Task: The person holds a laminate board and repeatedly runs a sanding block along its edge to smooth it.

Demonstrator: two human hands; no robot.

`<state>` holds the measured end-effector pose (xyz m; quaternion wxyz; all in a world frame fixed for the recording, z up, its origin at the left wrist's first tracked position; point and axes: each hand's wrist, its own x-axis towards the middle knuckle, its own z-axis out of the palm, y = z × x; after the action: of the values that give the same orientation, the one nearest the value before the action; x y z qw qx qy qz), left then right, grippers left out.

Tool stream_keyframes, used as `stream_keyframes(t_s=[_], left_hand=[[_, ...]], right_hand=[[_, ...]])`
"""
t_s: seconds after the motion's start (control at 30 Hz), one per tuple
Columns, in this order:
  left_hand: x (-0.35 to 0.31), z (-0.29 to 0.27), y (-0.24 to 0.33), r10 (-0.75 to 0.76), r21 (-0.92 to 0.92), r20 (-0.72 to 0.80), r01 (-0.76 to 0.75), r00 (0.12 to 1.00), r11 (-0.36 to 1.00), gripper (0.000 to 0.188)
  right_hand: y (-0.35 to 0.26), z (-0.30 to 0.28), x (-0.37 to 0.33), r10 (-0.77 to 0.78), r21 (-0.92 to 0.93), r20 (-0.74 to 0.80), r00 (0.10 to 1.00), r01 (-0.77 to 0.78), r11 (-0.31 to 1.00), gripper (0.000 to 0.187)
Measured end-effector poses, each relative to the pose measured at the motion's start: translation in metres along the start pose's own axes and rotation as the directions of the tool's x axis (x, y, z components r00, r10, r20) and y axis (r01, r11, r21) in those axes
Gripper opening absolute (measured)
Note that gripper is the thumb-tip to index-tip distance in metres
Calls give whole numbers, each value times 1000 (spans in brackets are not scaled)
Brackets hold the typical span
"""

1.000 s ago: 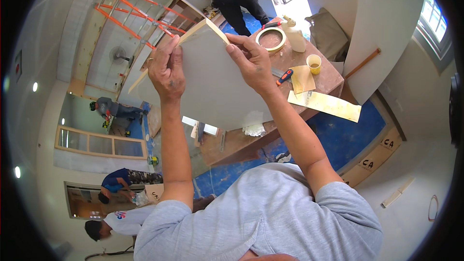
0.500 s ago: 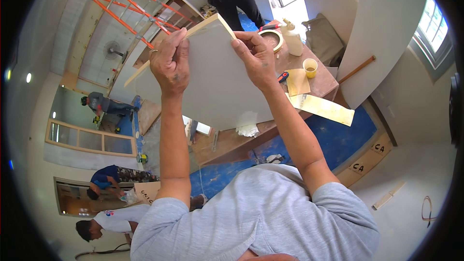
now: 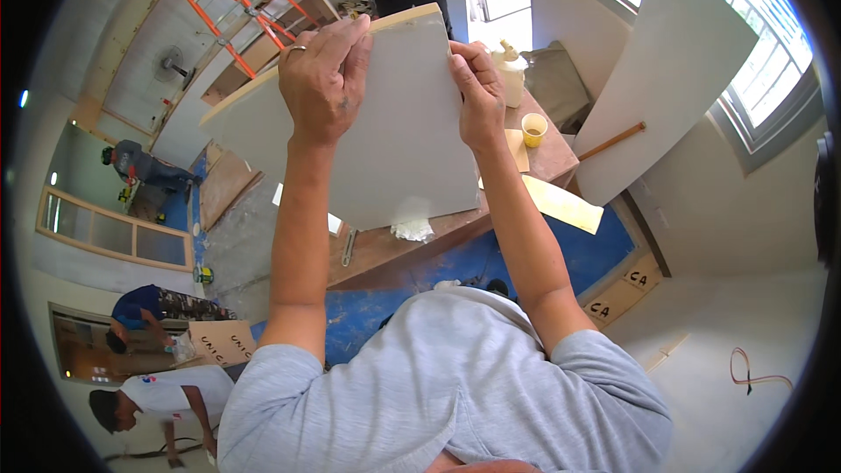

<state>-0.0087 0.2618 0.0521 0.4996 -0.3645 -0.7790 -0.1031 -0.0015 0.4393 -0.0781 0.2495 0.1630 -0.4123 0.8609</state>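
1. While both hands keep their hold, the grey panel (image 3: pixel 394 140) has turned in your view: over the last second its top corner has swung to your right, and the edge under your right hand stands steeper.
2. Your left hand (image 3: pixel 324 83) is closed on the panel's top edge, thumb on the face towards you and fingers wrapped over the pale edging (image 3: pixel 403 17).
3. Your right hand (image 3: pixel 480 96) pinches the right-hand edge, thumb in front; its fingers are partly hidden.
4. The panel is held up tilted before you, its lower part overlapping the workbench (image 3: pixel 394 250) in view. You cannot tell from this angle whether it touches down there.
5. Your view has swung too: the orange ladder (image 3: pixel 250 10) and the yellow cup (image 3: pixel 533 129) sit further left, and the tape ring and blue-handled tool on the bench are now out of sight.
6. The yellow strip (image 3: pixel 565 203) shows past your right forearm, near the cup.
7. For the work in hand, this looks like a change of angle rather than of grip: the panel appears steadied at two adjoining edges, with neither hand free.
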Motion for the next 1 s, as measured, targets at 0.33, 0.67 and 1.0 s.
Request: stream_keyframes(t_s=[0.33,0.67,1.0], left_hand=[[-2,-13,2,40,-31,-61,-41,997,999,19],[-27,-68,4,-75,-11,-37,75,996,997,24],[-117,-153,-95,-228,221,16,219,974,950,27]], right_hand=[[-45,36,6,-249,-222,95,964,264,939,62],[-71,72,28,-382,-526,513,769,633,567,19],[-61,88,16,-377,-472,549,746,649,597,14]])
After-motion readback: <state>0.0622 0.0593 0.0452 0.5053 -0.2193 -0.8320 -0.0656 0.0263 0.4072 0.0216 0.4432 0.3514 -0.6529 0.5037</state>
